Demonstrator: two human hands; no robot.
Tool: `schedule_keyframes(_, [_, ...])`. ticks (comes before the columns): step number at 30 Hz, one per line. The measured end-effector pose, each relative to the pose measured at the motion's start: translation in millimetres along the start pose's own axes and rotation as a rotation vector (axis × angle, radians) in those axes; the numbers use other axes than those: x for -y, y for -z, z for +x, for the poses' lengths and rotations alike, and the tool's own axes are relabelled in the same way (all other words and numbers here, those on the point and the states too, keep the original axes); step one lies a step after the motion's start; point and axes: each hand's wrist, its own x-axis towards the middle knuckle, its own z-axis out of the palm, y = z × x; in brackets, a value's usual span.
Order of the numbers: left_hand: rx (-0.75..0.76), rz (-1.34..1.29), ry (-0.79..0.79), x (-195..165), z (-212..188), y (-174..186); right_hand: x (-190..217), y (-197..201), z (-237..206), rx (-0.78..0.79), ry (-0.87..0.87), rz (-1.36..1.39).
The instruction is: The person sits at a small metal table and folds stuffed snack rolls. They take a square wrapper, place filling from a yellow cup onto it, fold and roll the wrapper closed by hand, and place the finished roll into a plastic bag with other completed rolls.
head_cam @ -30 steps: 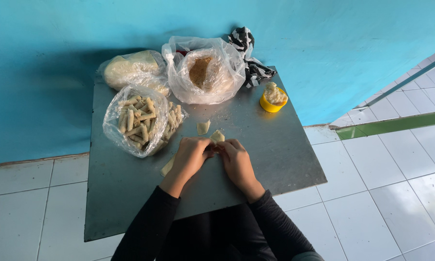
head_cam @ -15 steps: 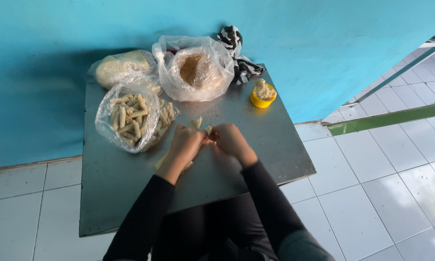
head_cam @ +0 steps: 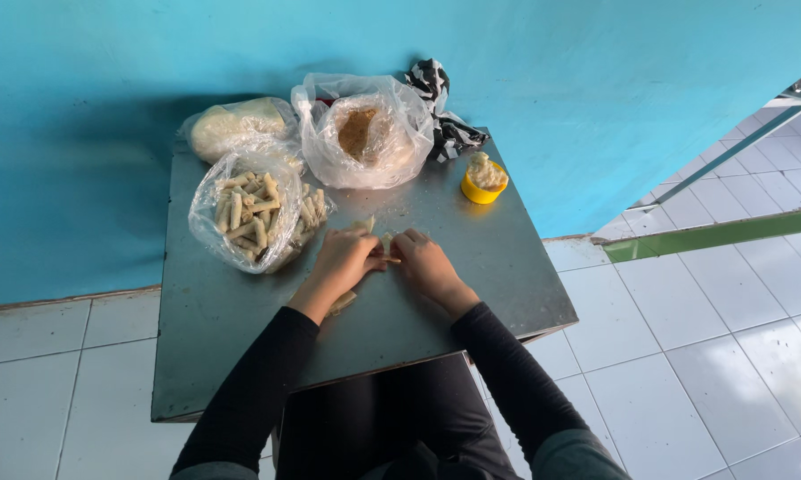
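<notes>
Two hands meet mid-frame on the grey table (head_cam: 472,284): the left hand (head_cam: 345,260) and right hand (head_cam: 424,264) both curl around a small pale dough piece (head_cam: 385,249), fingertips pinching it between them. Upper left lies a bag of rolls (head_cam: 249,218), a filling bag (head_cam: 365,133) above centre, a yellow cup (head_cam: 482,182) to the right
</notes>
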Motion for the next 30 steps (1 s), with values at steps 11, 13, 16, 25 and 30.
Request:
schedule_keyframes(11, [0.146, -0.078, 0.711, -12, 17, -4, 6, -5, 17, -0.058, -0.595, 0.028])
schedule_keyframes(13, [0.012, -0.027, 0.598, -10, 18, -7, 2, -7, 20, -0.092, -0.557, 0.027])
schedule_keyframes(16, [-0.159, 0.129, 0.316, -10, 5, -12, -1, -9, 12, -0.134, -0.391, -0.044])
schedule_keyframes(25, [-0.157, 0.144, 0.553, -11, 12, -22, -3, -13, 11, -0.205, -0.409, 0.022])
schedule_keyframes(30, [-0.247, 0.095, 0.503, -13, 7, -22, -5, -11, 18, -0.185, -0.420, 0.062])
